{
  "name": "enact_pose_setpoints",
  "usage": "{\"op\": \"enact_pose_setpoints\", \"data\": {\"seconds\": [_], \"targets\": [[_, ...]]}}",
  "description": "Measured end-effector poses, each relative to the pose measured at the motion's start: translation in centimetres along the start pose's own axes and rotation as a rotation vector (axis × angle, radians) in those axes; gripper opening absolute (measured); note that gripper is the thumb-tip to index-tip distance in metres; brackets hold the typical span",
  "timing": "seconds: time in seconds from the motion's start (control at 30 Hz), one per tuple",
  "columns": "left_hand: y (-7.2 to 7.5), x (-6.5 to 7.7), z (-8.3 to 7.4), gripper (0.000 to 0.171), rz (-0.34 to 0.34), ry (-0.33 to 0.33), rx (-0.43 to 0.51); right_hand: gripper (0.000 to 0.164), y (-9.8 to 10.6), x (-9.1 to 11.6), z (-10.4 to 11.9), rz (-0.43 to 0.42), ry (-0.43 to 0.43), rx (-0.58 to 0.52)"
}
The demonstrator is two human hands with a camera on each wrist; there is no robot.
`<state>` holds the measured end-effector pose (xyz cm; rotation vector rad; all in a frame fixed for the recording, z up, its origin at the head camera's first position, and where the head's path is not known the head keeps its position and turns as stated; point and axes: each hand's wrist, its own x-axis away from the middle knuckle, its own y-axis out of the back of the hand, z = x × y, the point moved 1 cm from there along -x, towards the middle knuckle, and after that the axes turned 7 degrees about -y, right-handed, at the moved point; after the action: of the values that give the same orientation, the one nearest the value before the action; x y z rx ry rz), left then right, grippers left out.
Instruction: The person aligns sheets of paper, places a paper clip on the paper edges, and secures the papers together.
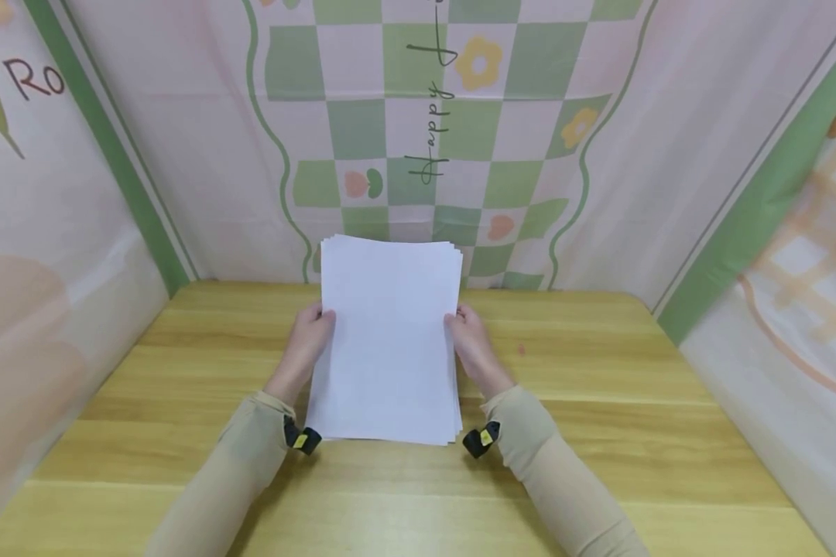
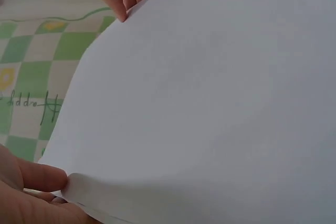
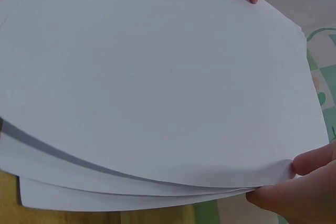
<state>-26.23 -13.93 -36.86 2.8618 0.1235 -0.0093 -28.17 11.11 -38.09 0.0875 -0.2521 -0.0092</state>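
Observation:
A stack of blank white paper sheets (image 1: pixel 390 340) is held between both hands above the wooden table. My left hand (image 1: pixel 311 334) pinches the stack's left edge, thumb on the top sheet and fingers behind. On the opposite edge my right hand (image 1: pixel 472 340) grips in the same way. In the right wrist view the paper sheets (image 3: pixel 157 87) fan apart slightly along the near edge, and the right hand (image 3: pixel 302 187) pinches them near a corner. The left wrist view shows the paper bending up a little beside the left thumb (image 2: pixel 44 177).
The wooden table (image 1: pixel 599 433) spreads out below the paper. Behind it hangs a curtain (image 1: pixel 418 124) with green checks, flowers and lettering. Printed cloth (image 1: pixel 56 232) also hangs at the left side, and more cloth (image 1: pixel 808 294) at the right. Small black cameras sit on both wrists.

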Motion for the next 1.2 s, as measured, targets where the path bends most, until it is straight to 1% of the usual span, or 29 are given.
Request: {"op": "enact_pose_setpoints", "data": {"seconds": [0.13,0.3,0.5,0.7,0.83,1.07,1.2], "targets": [[-0.1,0.1,-0.3,0.048,-0.021,-0.021,0.020,0.044,-0.2,0.2,0.1,-0.026,0.026,-0.044],[-0.1,0.3,-0.5,0.047,-0.023,-0.041,0.041,0.041,-0.4,0.3,0.2,-0.049,0.045,-0.067],[-0.1,0.3,-0.8,0.046,-0.027,-0.084,0.071,0.038,-0.3,0.5,0.5,-0.067,0.060,-0.061],[-0.2,0.6,-1.0,0.043,-0.053,-0.105,0.089,0.037,-0.4,0.9,0.7,-0.103,0.089,-0.048],[-0.3,0.7,-1.1,0.041,-0.068,-0.113,0.096,0.035,-0.4,1.1,0.9,-0.134,0.128,-0.047],[-0.5,0.8,-1.2,0.038,-0.096,-0.170,0.128,0.031,-0.4,1.7,1.3,-0.155,0.213,-0.024],[-0.5,1.0,-1.4,0.038,-0.099,-0.168,0.129,0.030,-0.4,1.9,1.4,-0.164,0.228,-0.013]]}}
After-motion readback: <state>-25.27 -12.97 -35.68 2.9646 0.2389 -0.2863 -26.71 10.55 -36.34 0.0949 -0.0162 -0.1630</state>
